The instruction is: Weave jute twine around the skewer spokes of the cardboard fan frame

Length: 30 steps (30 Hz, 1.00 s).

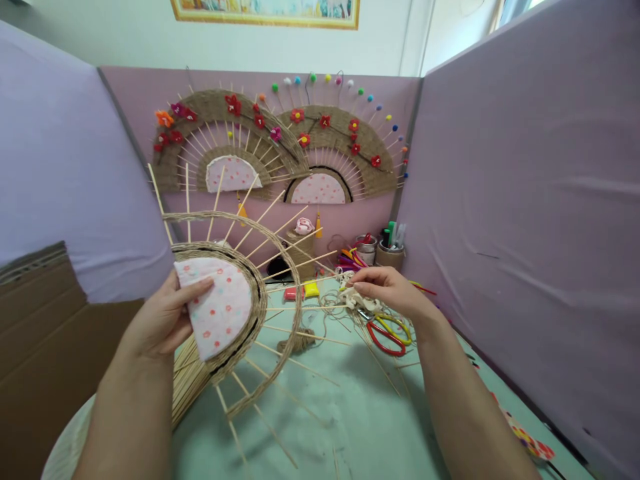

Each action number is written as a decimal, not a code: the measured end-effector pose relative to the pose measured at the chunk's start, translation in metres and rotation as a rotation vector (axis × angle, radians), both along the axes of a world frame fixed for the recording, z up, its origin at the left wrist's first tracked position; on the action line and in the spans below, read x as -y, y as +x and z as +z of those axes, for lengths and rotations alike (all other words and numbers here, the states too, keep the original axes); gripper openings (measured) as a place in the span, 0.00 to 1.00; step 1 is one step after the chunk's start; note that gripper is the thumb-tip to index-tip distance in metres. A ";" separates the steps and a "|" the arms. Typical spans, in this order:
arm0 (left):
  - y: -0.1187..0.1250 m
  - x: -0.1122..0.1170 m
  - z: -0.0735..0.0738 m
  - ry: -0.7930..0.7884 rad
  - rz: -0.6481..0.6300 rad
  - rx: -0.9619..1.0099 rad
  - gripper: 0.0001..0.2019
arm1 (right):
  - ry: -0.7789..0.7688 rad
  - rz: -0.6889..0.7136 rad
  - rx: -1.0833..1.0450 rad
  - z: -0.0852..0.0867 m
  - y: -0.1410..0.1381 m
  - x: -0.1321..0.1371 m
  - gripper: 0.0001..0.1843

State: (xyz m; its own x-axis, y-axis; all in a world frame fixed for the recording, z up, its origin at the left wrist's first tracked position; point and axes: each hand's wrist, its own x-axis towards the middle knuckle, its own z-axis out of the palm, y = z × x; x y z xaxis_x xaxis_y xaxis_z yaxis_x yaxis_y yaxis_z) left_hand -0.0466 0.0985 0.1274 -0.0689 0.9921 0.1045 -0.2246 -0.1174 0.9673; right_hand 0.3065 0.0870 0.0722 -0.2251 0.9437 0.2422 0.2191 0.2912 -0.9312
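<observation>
My left hand (163, 317) grips a half-round fan (297, 293) of thin sticks and woven twine, held upright. The thumb presses on the white floral cloth (220, 307) at its centre. Sticks radiate outward, crossed by a narrow outer band of twine. To the right, my right hand (383, 287) has thumb and fingers pinched together close to the stick tips; what is between them is too small to make out. Below and behind that hand lie off-white scraps (367, 303) and scissors (387, 337) with red handles. A ball of twine (297, 341) rests on the table behind the fan.
Two decorated fans (340, 127) hang on the back panel. Pen pots (390, 255) and a twine-wrapped container (299, 250) stand at the back. A bundle of sticks (187, 390) lies at lower left beside a cardboard box (55, 360). Loose sticks cross the green table (370, 427).
</observation>
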 end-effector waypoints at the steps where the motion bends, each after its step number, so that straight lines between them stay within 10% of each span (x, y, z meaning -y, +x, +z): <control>1: 0.000 0.000 0.000 0.001 -0.005 0.004 0.25 | -0.004 0.021 -0.002 0.000 0.000 0.000 0.17; 13: 0.020 -0.006 -0.009 -0.039 -0.007 0.150 0.20 | -0.081 0.305 -0.003 -0.012 -0.035 -0.006 0.12; 30: 0.017 -0.006 -0.007 -0.017 0.088 0.173 0.20 | -0.082 0.254 -0.068 -0.016 -0.036 -0.010 0.15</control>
